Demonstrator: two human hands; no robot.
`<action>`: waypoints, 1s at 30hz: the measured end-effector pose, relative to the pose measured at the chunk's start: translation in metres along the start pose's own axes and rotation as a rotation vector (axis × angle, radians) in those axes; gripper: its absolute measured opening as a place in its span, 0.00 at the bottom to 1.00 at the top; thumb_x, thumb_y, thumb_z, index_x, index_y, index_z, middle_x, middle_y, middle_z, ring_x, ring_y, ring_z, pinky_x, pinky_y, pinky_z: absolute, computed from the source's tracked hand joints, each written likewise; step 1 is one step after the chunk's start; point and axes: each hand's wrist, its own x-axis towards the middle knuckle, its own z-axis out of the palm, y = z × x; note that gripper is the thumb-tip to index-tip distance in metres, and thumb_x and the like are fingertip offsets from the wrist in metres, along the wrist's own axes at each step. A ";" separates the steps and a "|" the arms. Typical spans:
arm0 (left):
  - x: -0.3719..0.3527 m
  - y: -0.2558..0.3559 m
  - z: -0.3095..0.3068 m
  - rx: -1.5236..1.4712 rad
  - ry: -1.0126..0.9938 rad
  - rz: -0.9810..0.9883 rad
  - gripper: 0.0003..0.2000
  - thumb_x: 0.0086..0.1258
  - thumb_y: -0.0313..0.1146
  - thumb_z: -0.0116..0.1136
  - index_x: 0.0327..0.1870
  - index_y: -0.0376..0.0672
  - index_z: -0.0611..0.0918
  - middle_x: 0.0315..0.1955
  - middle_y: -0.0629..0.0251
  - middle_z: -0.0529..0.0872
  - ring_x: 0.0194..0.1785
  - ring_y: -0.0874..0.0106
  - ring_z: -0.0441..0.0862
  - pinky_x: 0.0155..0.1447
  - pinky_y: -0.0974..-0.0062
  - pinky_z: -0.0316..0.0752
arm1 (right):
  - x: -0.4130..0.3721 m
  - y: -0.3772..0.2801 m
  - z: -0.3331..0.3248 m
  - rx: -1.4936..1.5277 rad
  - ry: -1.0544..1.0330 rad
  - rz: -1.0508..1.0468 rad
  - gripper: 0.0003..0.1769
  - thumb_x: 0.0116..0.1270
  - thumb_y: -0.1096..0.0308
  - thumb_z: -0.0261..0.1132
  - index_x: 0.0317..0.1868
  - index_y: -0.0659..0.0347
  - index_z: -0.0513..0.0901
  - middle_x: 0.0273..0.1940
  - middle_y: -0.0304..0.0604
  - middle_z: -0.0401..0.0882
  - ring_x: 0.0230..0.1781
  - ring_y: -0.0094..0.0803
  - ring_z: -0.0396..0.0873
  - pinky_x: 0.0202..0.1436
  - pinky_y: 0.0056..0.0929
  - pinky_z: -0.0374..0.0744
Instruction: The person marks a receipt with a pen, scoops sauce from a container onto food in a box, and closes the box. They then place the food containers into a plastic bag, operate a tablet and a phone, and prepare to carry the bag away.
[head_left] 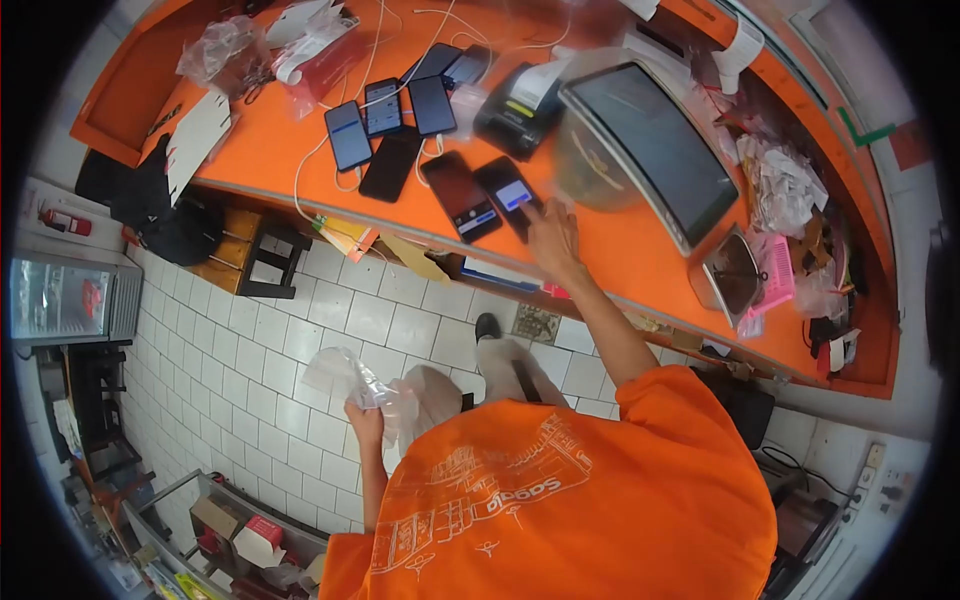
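My right hand [553, 238] reaches over the orange counter [270, 150], fingers stretched out, with a fingertip at the lower right of a smartphone [508, 192] whose screen shows a white and blue box. Beside it, to the left, lies another lit smartphone [462, 200] with a dark reddish screen. Down at my left side, my left hand [365, 420] is closed on a crumpled clear plastic bag [370, 388], which hangs above the tiled floor. Part of that hand is hidden by the bag.
Several more phones [349, 137] with white cables lie further left on the counter. Behind stands a black receipt printer [518, 110], and to the right a large tablet-like screen [660, 145]. A pink basket [772, 275] and crumpled plastic crowd the right end. A stool [262, 258] stands below.
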 end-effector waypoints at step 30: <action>0.232 0.278 0.321 -0.685 -0.942 0.116 0.25 0.75 0.44 0.41 0.65 0.35 0.69 0.59 0.58 0.75 0.61 0.66 0.73 0.64 0.69 0.67 | -0.053 0.025 -0.037 1.235 0.333 0.587 0.17 0.69 0.63 0.52 0.55 0.57 0.74 0.52 0.50 0.74 0.50 0.41 0.77 0.49 0.41 0.78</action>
